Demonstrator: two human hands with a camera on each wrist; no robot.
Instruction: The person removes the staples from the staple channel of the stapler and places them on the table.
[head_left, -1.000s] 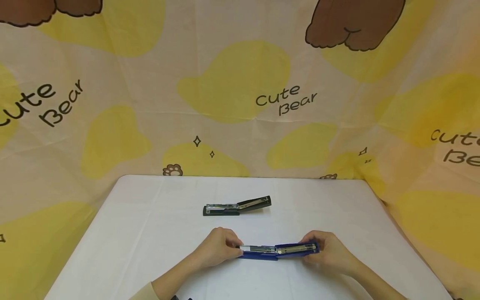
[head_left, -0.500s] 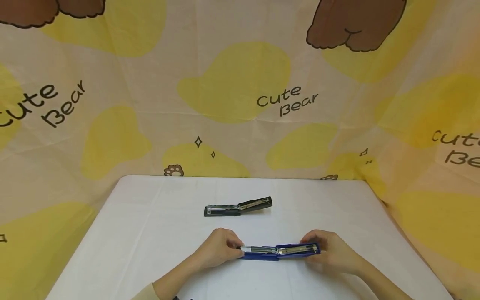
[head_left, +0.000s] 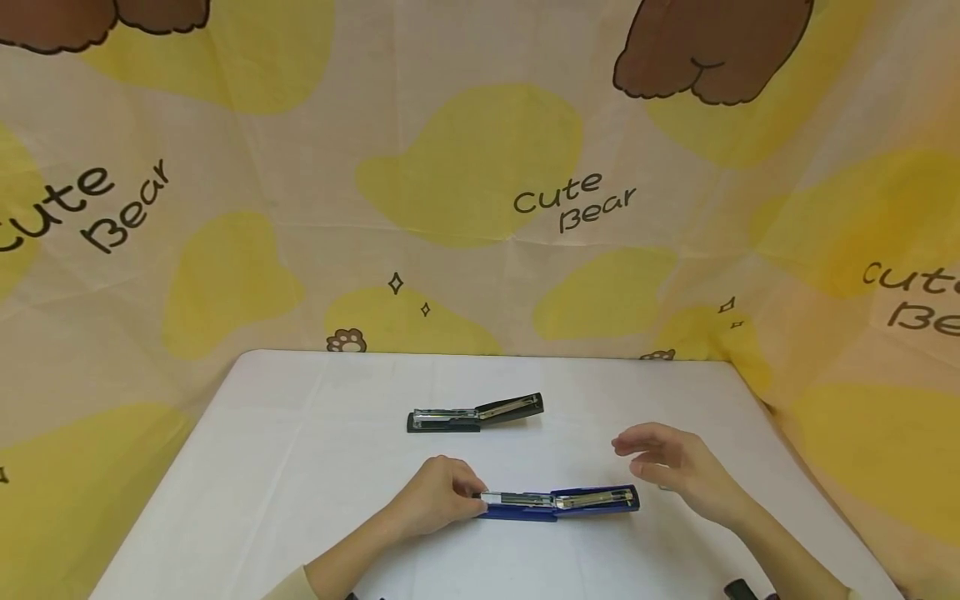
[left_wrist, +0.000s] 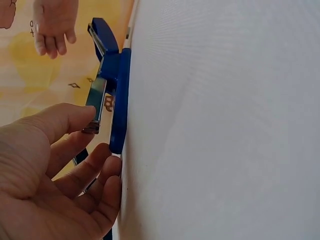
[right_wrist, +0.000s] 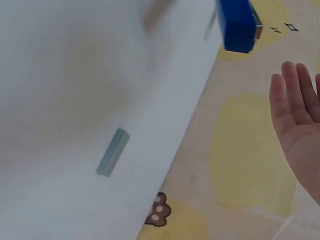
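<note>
An opened-out blue stapler [head_left: 525,512] lies on the white table, its top part [head_left: 600,498] folded back to the right. My left hand [head_left: 431,500] is at its left end. In the left wrist view, thumb and index finger pinch the end of the metal staple magazine [left_wrist: 95,102], and the other fingers curl below the blue base [left_wrist: 120,100]. My right hand [head_left: 686,467] is off the stapler, above and right of it, holding nothing, fingers loosely extended. A short strip of staples [right_wrist: 113,152] lies on the table in the right wrist view, mostly hidden behind the right hand in the head view.
Behind the blue stapler lies a black stapler [head_left: 450,423], also opened out, its top part tilted up to the right. The white table [head_left: 315,433] ends at a yellow patterned cloth backdrop [head_left: 465,167], which also hangs along both sides.
My right hand has let go of the blue stapler's top part and moved up and to the right. The left hand and both staplers have stayed in place.
</note>
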